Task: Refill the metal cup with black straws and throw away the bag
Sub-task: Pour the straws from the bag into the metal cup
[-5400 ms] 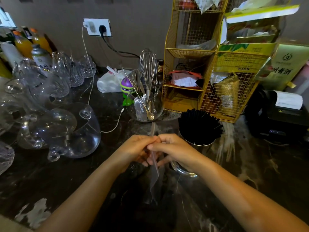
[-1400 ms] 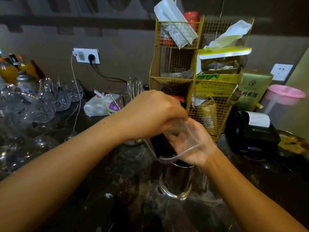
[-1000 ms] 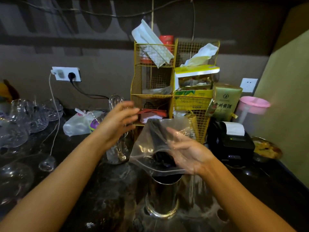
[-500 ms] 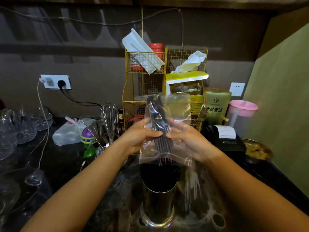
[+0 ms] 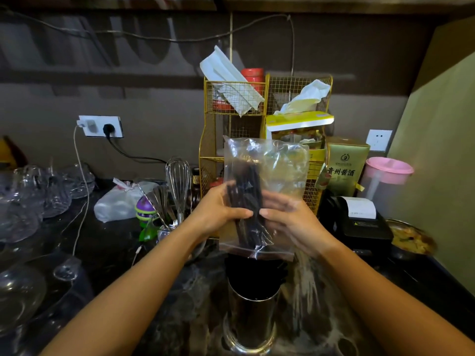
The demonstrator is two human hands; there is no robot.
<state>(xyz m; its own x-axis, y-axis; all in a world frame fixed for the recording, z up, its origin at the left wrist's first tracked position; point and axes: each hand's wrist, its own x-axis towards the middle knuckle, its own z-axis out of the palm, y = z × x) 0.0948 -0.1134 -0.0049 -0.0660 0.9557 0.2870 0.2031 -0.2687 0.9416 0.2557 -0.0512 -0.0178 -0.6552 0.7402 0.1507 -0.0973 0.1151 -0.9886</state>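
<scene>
since half a second ago little has moved: both hands sit a touch lower on the bag, same upturned hold, straws still bunched inside. against the oldest frame the change is bigger, as the bag was then being opened low over the desk and now hangs mouth-down above the cup.

left to right. glassware (image 5: pixel 38 201) crowds the far left of the desk (image 5: pixel 102 247), untouched. whisk (image 5: pixel 178 181) stands behind the left hand. left hand (image 5: pixel 218 211) closed on the bag's left side, fingers (image 5: pixel 241 214) curled across the front and pinching the straws through the plastic. bag (image 5: pixel 282 170) clear, upright, zip mouth at the bottom. straws (image 5: pixel 246 201) a dark bundle in its left half, lower ends near the mouth; can't tell if any are sliding out. right hand (image 5: pixel 290 219) closed on the bag's right side, thumb to the front, rest behind the film. yellow rack (image 5: pixel 213 150) behind. printer (image 5: pixel 357 219) at right.

cup (image 5: pixel 253 312) stands on the desk directly under the bag mouth, dark straws already showing at its rim.

progress, as judged: refill partly done, cup looks well stocked. left: empty the last bundle in, then bin the bag. no bin in view.
</scene>
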